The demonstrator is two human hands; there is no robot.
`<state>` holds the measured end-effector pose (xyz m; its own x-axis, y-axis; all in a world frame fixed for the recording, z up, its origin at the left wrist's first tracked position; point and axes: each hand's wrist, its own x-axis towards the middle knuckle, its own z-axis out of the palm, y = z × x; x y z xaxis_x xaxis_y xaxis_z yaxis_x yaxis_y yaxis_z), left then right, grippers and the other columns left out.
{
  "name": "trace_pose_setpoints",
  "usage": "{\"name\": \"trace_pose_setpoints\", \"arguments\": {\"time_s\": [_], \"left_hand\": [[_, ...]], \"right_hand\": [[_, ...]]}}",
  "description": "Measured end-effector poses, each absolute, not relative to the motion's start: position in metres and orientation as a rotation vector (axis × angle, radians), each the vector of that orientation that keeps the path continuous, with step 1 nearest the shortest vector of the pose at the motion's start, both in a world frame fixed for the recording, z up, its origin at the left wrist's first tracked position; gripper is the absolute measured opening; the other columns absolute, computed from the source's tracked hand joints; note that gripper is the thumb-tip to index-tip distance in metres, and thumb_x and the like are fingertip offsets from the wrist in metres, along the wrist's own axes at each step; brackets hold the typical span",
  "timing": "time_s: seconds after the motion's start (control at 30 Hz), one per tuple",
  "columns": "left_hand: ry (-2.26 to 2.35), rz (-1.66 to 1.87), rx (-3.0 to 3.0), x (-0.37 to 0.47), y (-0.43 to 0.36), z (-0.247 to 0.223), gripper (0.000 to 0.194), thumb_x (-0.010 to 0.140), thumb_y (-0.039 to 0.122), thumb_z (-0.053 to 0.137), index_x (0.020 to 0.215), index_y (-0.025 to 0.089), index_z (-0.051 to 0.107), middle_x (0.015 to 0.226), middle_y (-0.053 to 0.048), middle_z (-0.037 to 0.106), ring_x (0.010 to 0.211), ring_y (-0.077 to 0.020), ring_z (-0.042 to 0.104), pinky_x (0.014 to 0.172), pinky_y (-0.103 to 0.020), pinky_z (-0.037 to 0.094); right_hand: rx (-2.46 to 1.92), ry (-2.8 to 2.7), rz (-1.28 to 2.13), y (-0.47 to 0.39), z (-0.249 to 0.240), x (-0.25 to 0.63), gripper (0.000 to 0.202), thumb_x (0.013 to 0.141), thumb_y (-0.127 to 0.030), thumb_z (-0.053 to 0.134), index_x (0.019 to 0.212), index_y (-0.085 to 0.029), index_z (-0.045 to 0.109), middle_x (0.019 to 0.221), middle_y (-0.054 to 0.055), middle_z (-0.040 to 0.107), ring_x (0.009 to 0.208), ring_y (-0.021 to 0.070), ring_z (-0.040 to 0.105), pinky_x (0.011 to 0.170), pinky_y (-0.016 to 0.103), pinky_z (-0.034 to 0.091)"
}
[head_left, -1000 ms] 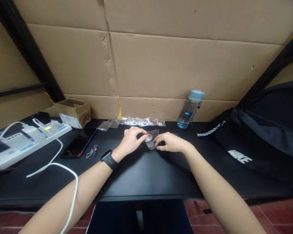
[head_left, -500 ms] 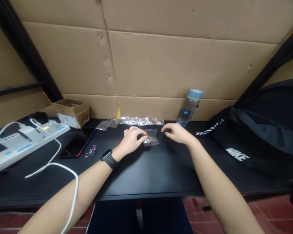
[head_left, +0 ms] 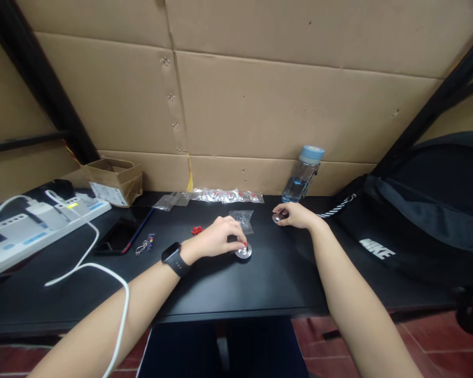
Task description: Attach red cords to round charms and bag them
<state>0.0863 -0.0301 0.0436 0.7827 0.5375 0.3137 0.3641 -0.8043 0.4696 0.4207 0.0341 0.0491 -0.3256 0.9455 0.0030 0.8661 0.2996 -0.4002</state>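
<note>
My left hand (head_left: 227, 237), with a watch at the wrist, pinches a small red piece on top of a shiny round silver disc (head_left: 243, 252) at the middle of the black table. Farther right, my right hand (head_left: 294, 215) has its fingers closed on a second round silver disc (head_left: 277, 217). Between the hands, a little behind them, a clear plastic bag (head_left: 242, 220) lies flat. Several small red pieces (head_left: 197, 230) rest just left of my left hand. A row of shiny clear packets with red parts (head_left: 226, 196) lies along the cardboard wall.
A cardboard box (head_left: 120, 181), white power strip (head_left: 43, 226), phone (head_left: 116, 236) and keychain (head_left: 145, 244) are at the left. A white cable (head_left: 120, 315) passes over my left forearm. A water bottle (head_left: 301, 176) and black backpack (head_left: 421, 220) stand at the right.
My left hand has moved nearer and slightly right, with the silver disc now clear of the plastic bag. My right hand has shifted right and a silver disc now shows at its fingers.
</note>
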Motion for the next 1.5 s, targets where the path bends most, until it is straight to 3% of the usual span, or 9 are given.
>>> {"name": "trace_pose_setpoints", "arguments": {"time_s": [0.23,0.37,0.57,0.9,1.17,1.33,1.5], "left_hand": [[0.681,0.618,2.724,0.077,-0.027,0.055,0.028,0.090,0.050,0.069,0.109,0.029,0.075,0.107,-0.004,0.073,0.103,-0.0217,0.064,0.091,-0.035,0.041],[1.020,0.901,2.684,0.029,-0.002,0.075,0.024,0.098,0.036,0.055,0.101,0.023,0.075,0.101,-0.005,0.075,0.094,-0.0199,0.067,0.089,-0.033,0.046],[1.185,0.381,2.647,-0.015,0.027,0.061,0.017,0.085,0.034,0.065,0.089,0.026,0.080,0.089,-0.001,0.078,0.081,-0.0180,0.071,0.079,-0.026,0.048],[1.203,0.310,2.490,0.003,0.023,0.051,0.012,0.077,0.035,0.073,0.070,0.026,0.075,0.069,0.002,0.074,0.063,-0.0160,0.066,0.068,-0.026,0.043],[1.332,0.319,2.555,0.008,0.020,0.049,0.011,0.081,0.037,0.072,0.080,0.026,0.074,0.084,0.000,0.076,0.082,-0.0209,0.067,0.078,-0.030,0.039],[1.351,0.244,2.563,0.012,0.020,0.045,0.010,0.084,0.029,0.068,0.076,0.025,0.071,0.082,-0.001,0.075,0.084,-0.0221,0.065,0.081,-0.032,0.035],[1.381,0.420,2.607,0.017,0.020,0.040,0.016,0.091,0.029,0.061,0.078,0.022,0.069,0.084,-0.003,0.074,0.091,-0.0230,0.064,0.088,-0.035,0.033]], "right_hand": [[-1.658,-2.319,0.534,0.036,0.049,0.427,0.041,0.071,-0.021,0.080,0.111,-0.019,0.072,0.101,0.007,0.079,0.094,0.0228,0.072,0.085,0.030,0.055],[-1.633,-2.323,0.580,0.038,0.048,0.431,0.039,0.071,-0.022,0.080,0.110,-0.019,0.072,0.104,0.006,0.078,0.096,0.0226,0.072,0.085,0.029,0.056],[-1.636,-2.277,0.616,0.040,0.046,0.435,0.045,0.069,-0.022,0.081,0.112,-0.017,0.072,0.104,0.009,0.078,0.095,0.0236,0.072,0.086,0.032,0.057],[-1.635,-2.292,0.532,0.038,0.049,0.434,0.047,0.068,-0.023,0.081,0.114,-0.019,0.073,0.104,0.008,0.077,0.093,0.0228,0.070,0.084,0.032,0.056],[-1.602,-2.228,0.485,0.035,0.051,0.430,0.048,0.068,-0.025,0.080,0.114,-0.016,0.072,0.105,0.009,0.076,0.095,0.0221,0.070,0.088,0.031,0.055],[-1.528,-2.184,0.411,0.028,0.061,0.419,0.040,0.070,-0.025,0.077,0.109,-0.020,0.074,0.102,0.006,0.077,0.094,0.0225,0.071,0.087,0.032,0.055],[-1.362,-2.112,0.423,0.015,0.075,0.398,0.032,0.072,-0.025,0.074,0.103,-0.021,0.074,0.099,0.005,0.077,0.092,0.0226,0.072,0.090,0.035,0.055]]}}
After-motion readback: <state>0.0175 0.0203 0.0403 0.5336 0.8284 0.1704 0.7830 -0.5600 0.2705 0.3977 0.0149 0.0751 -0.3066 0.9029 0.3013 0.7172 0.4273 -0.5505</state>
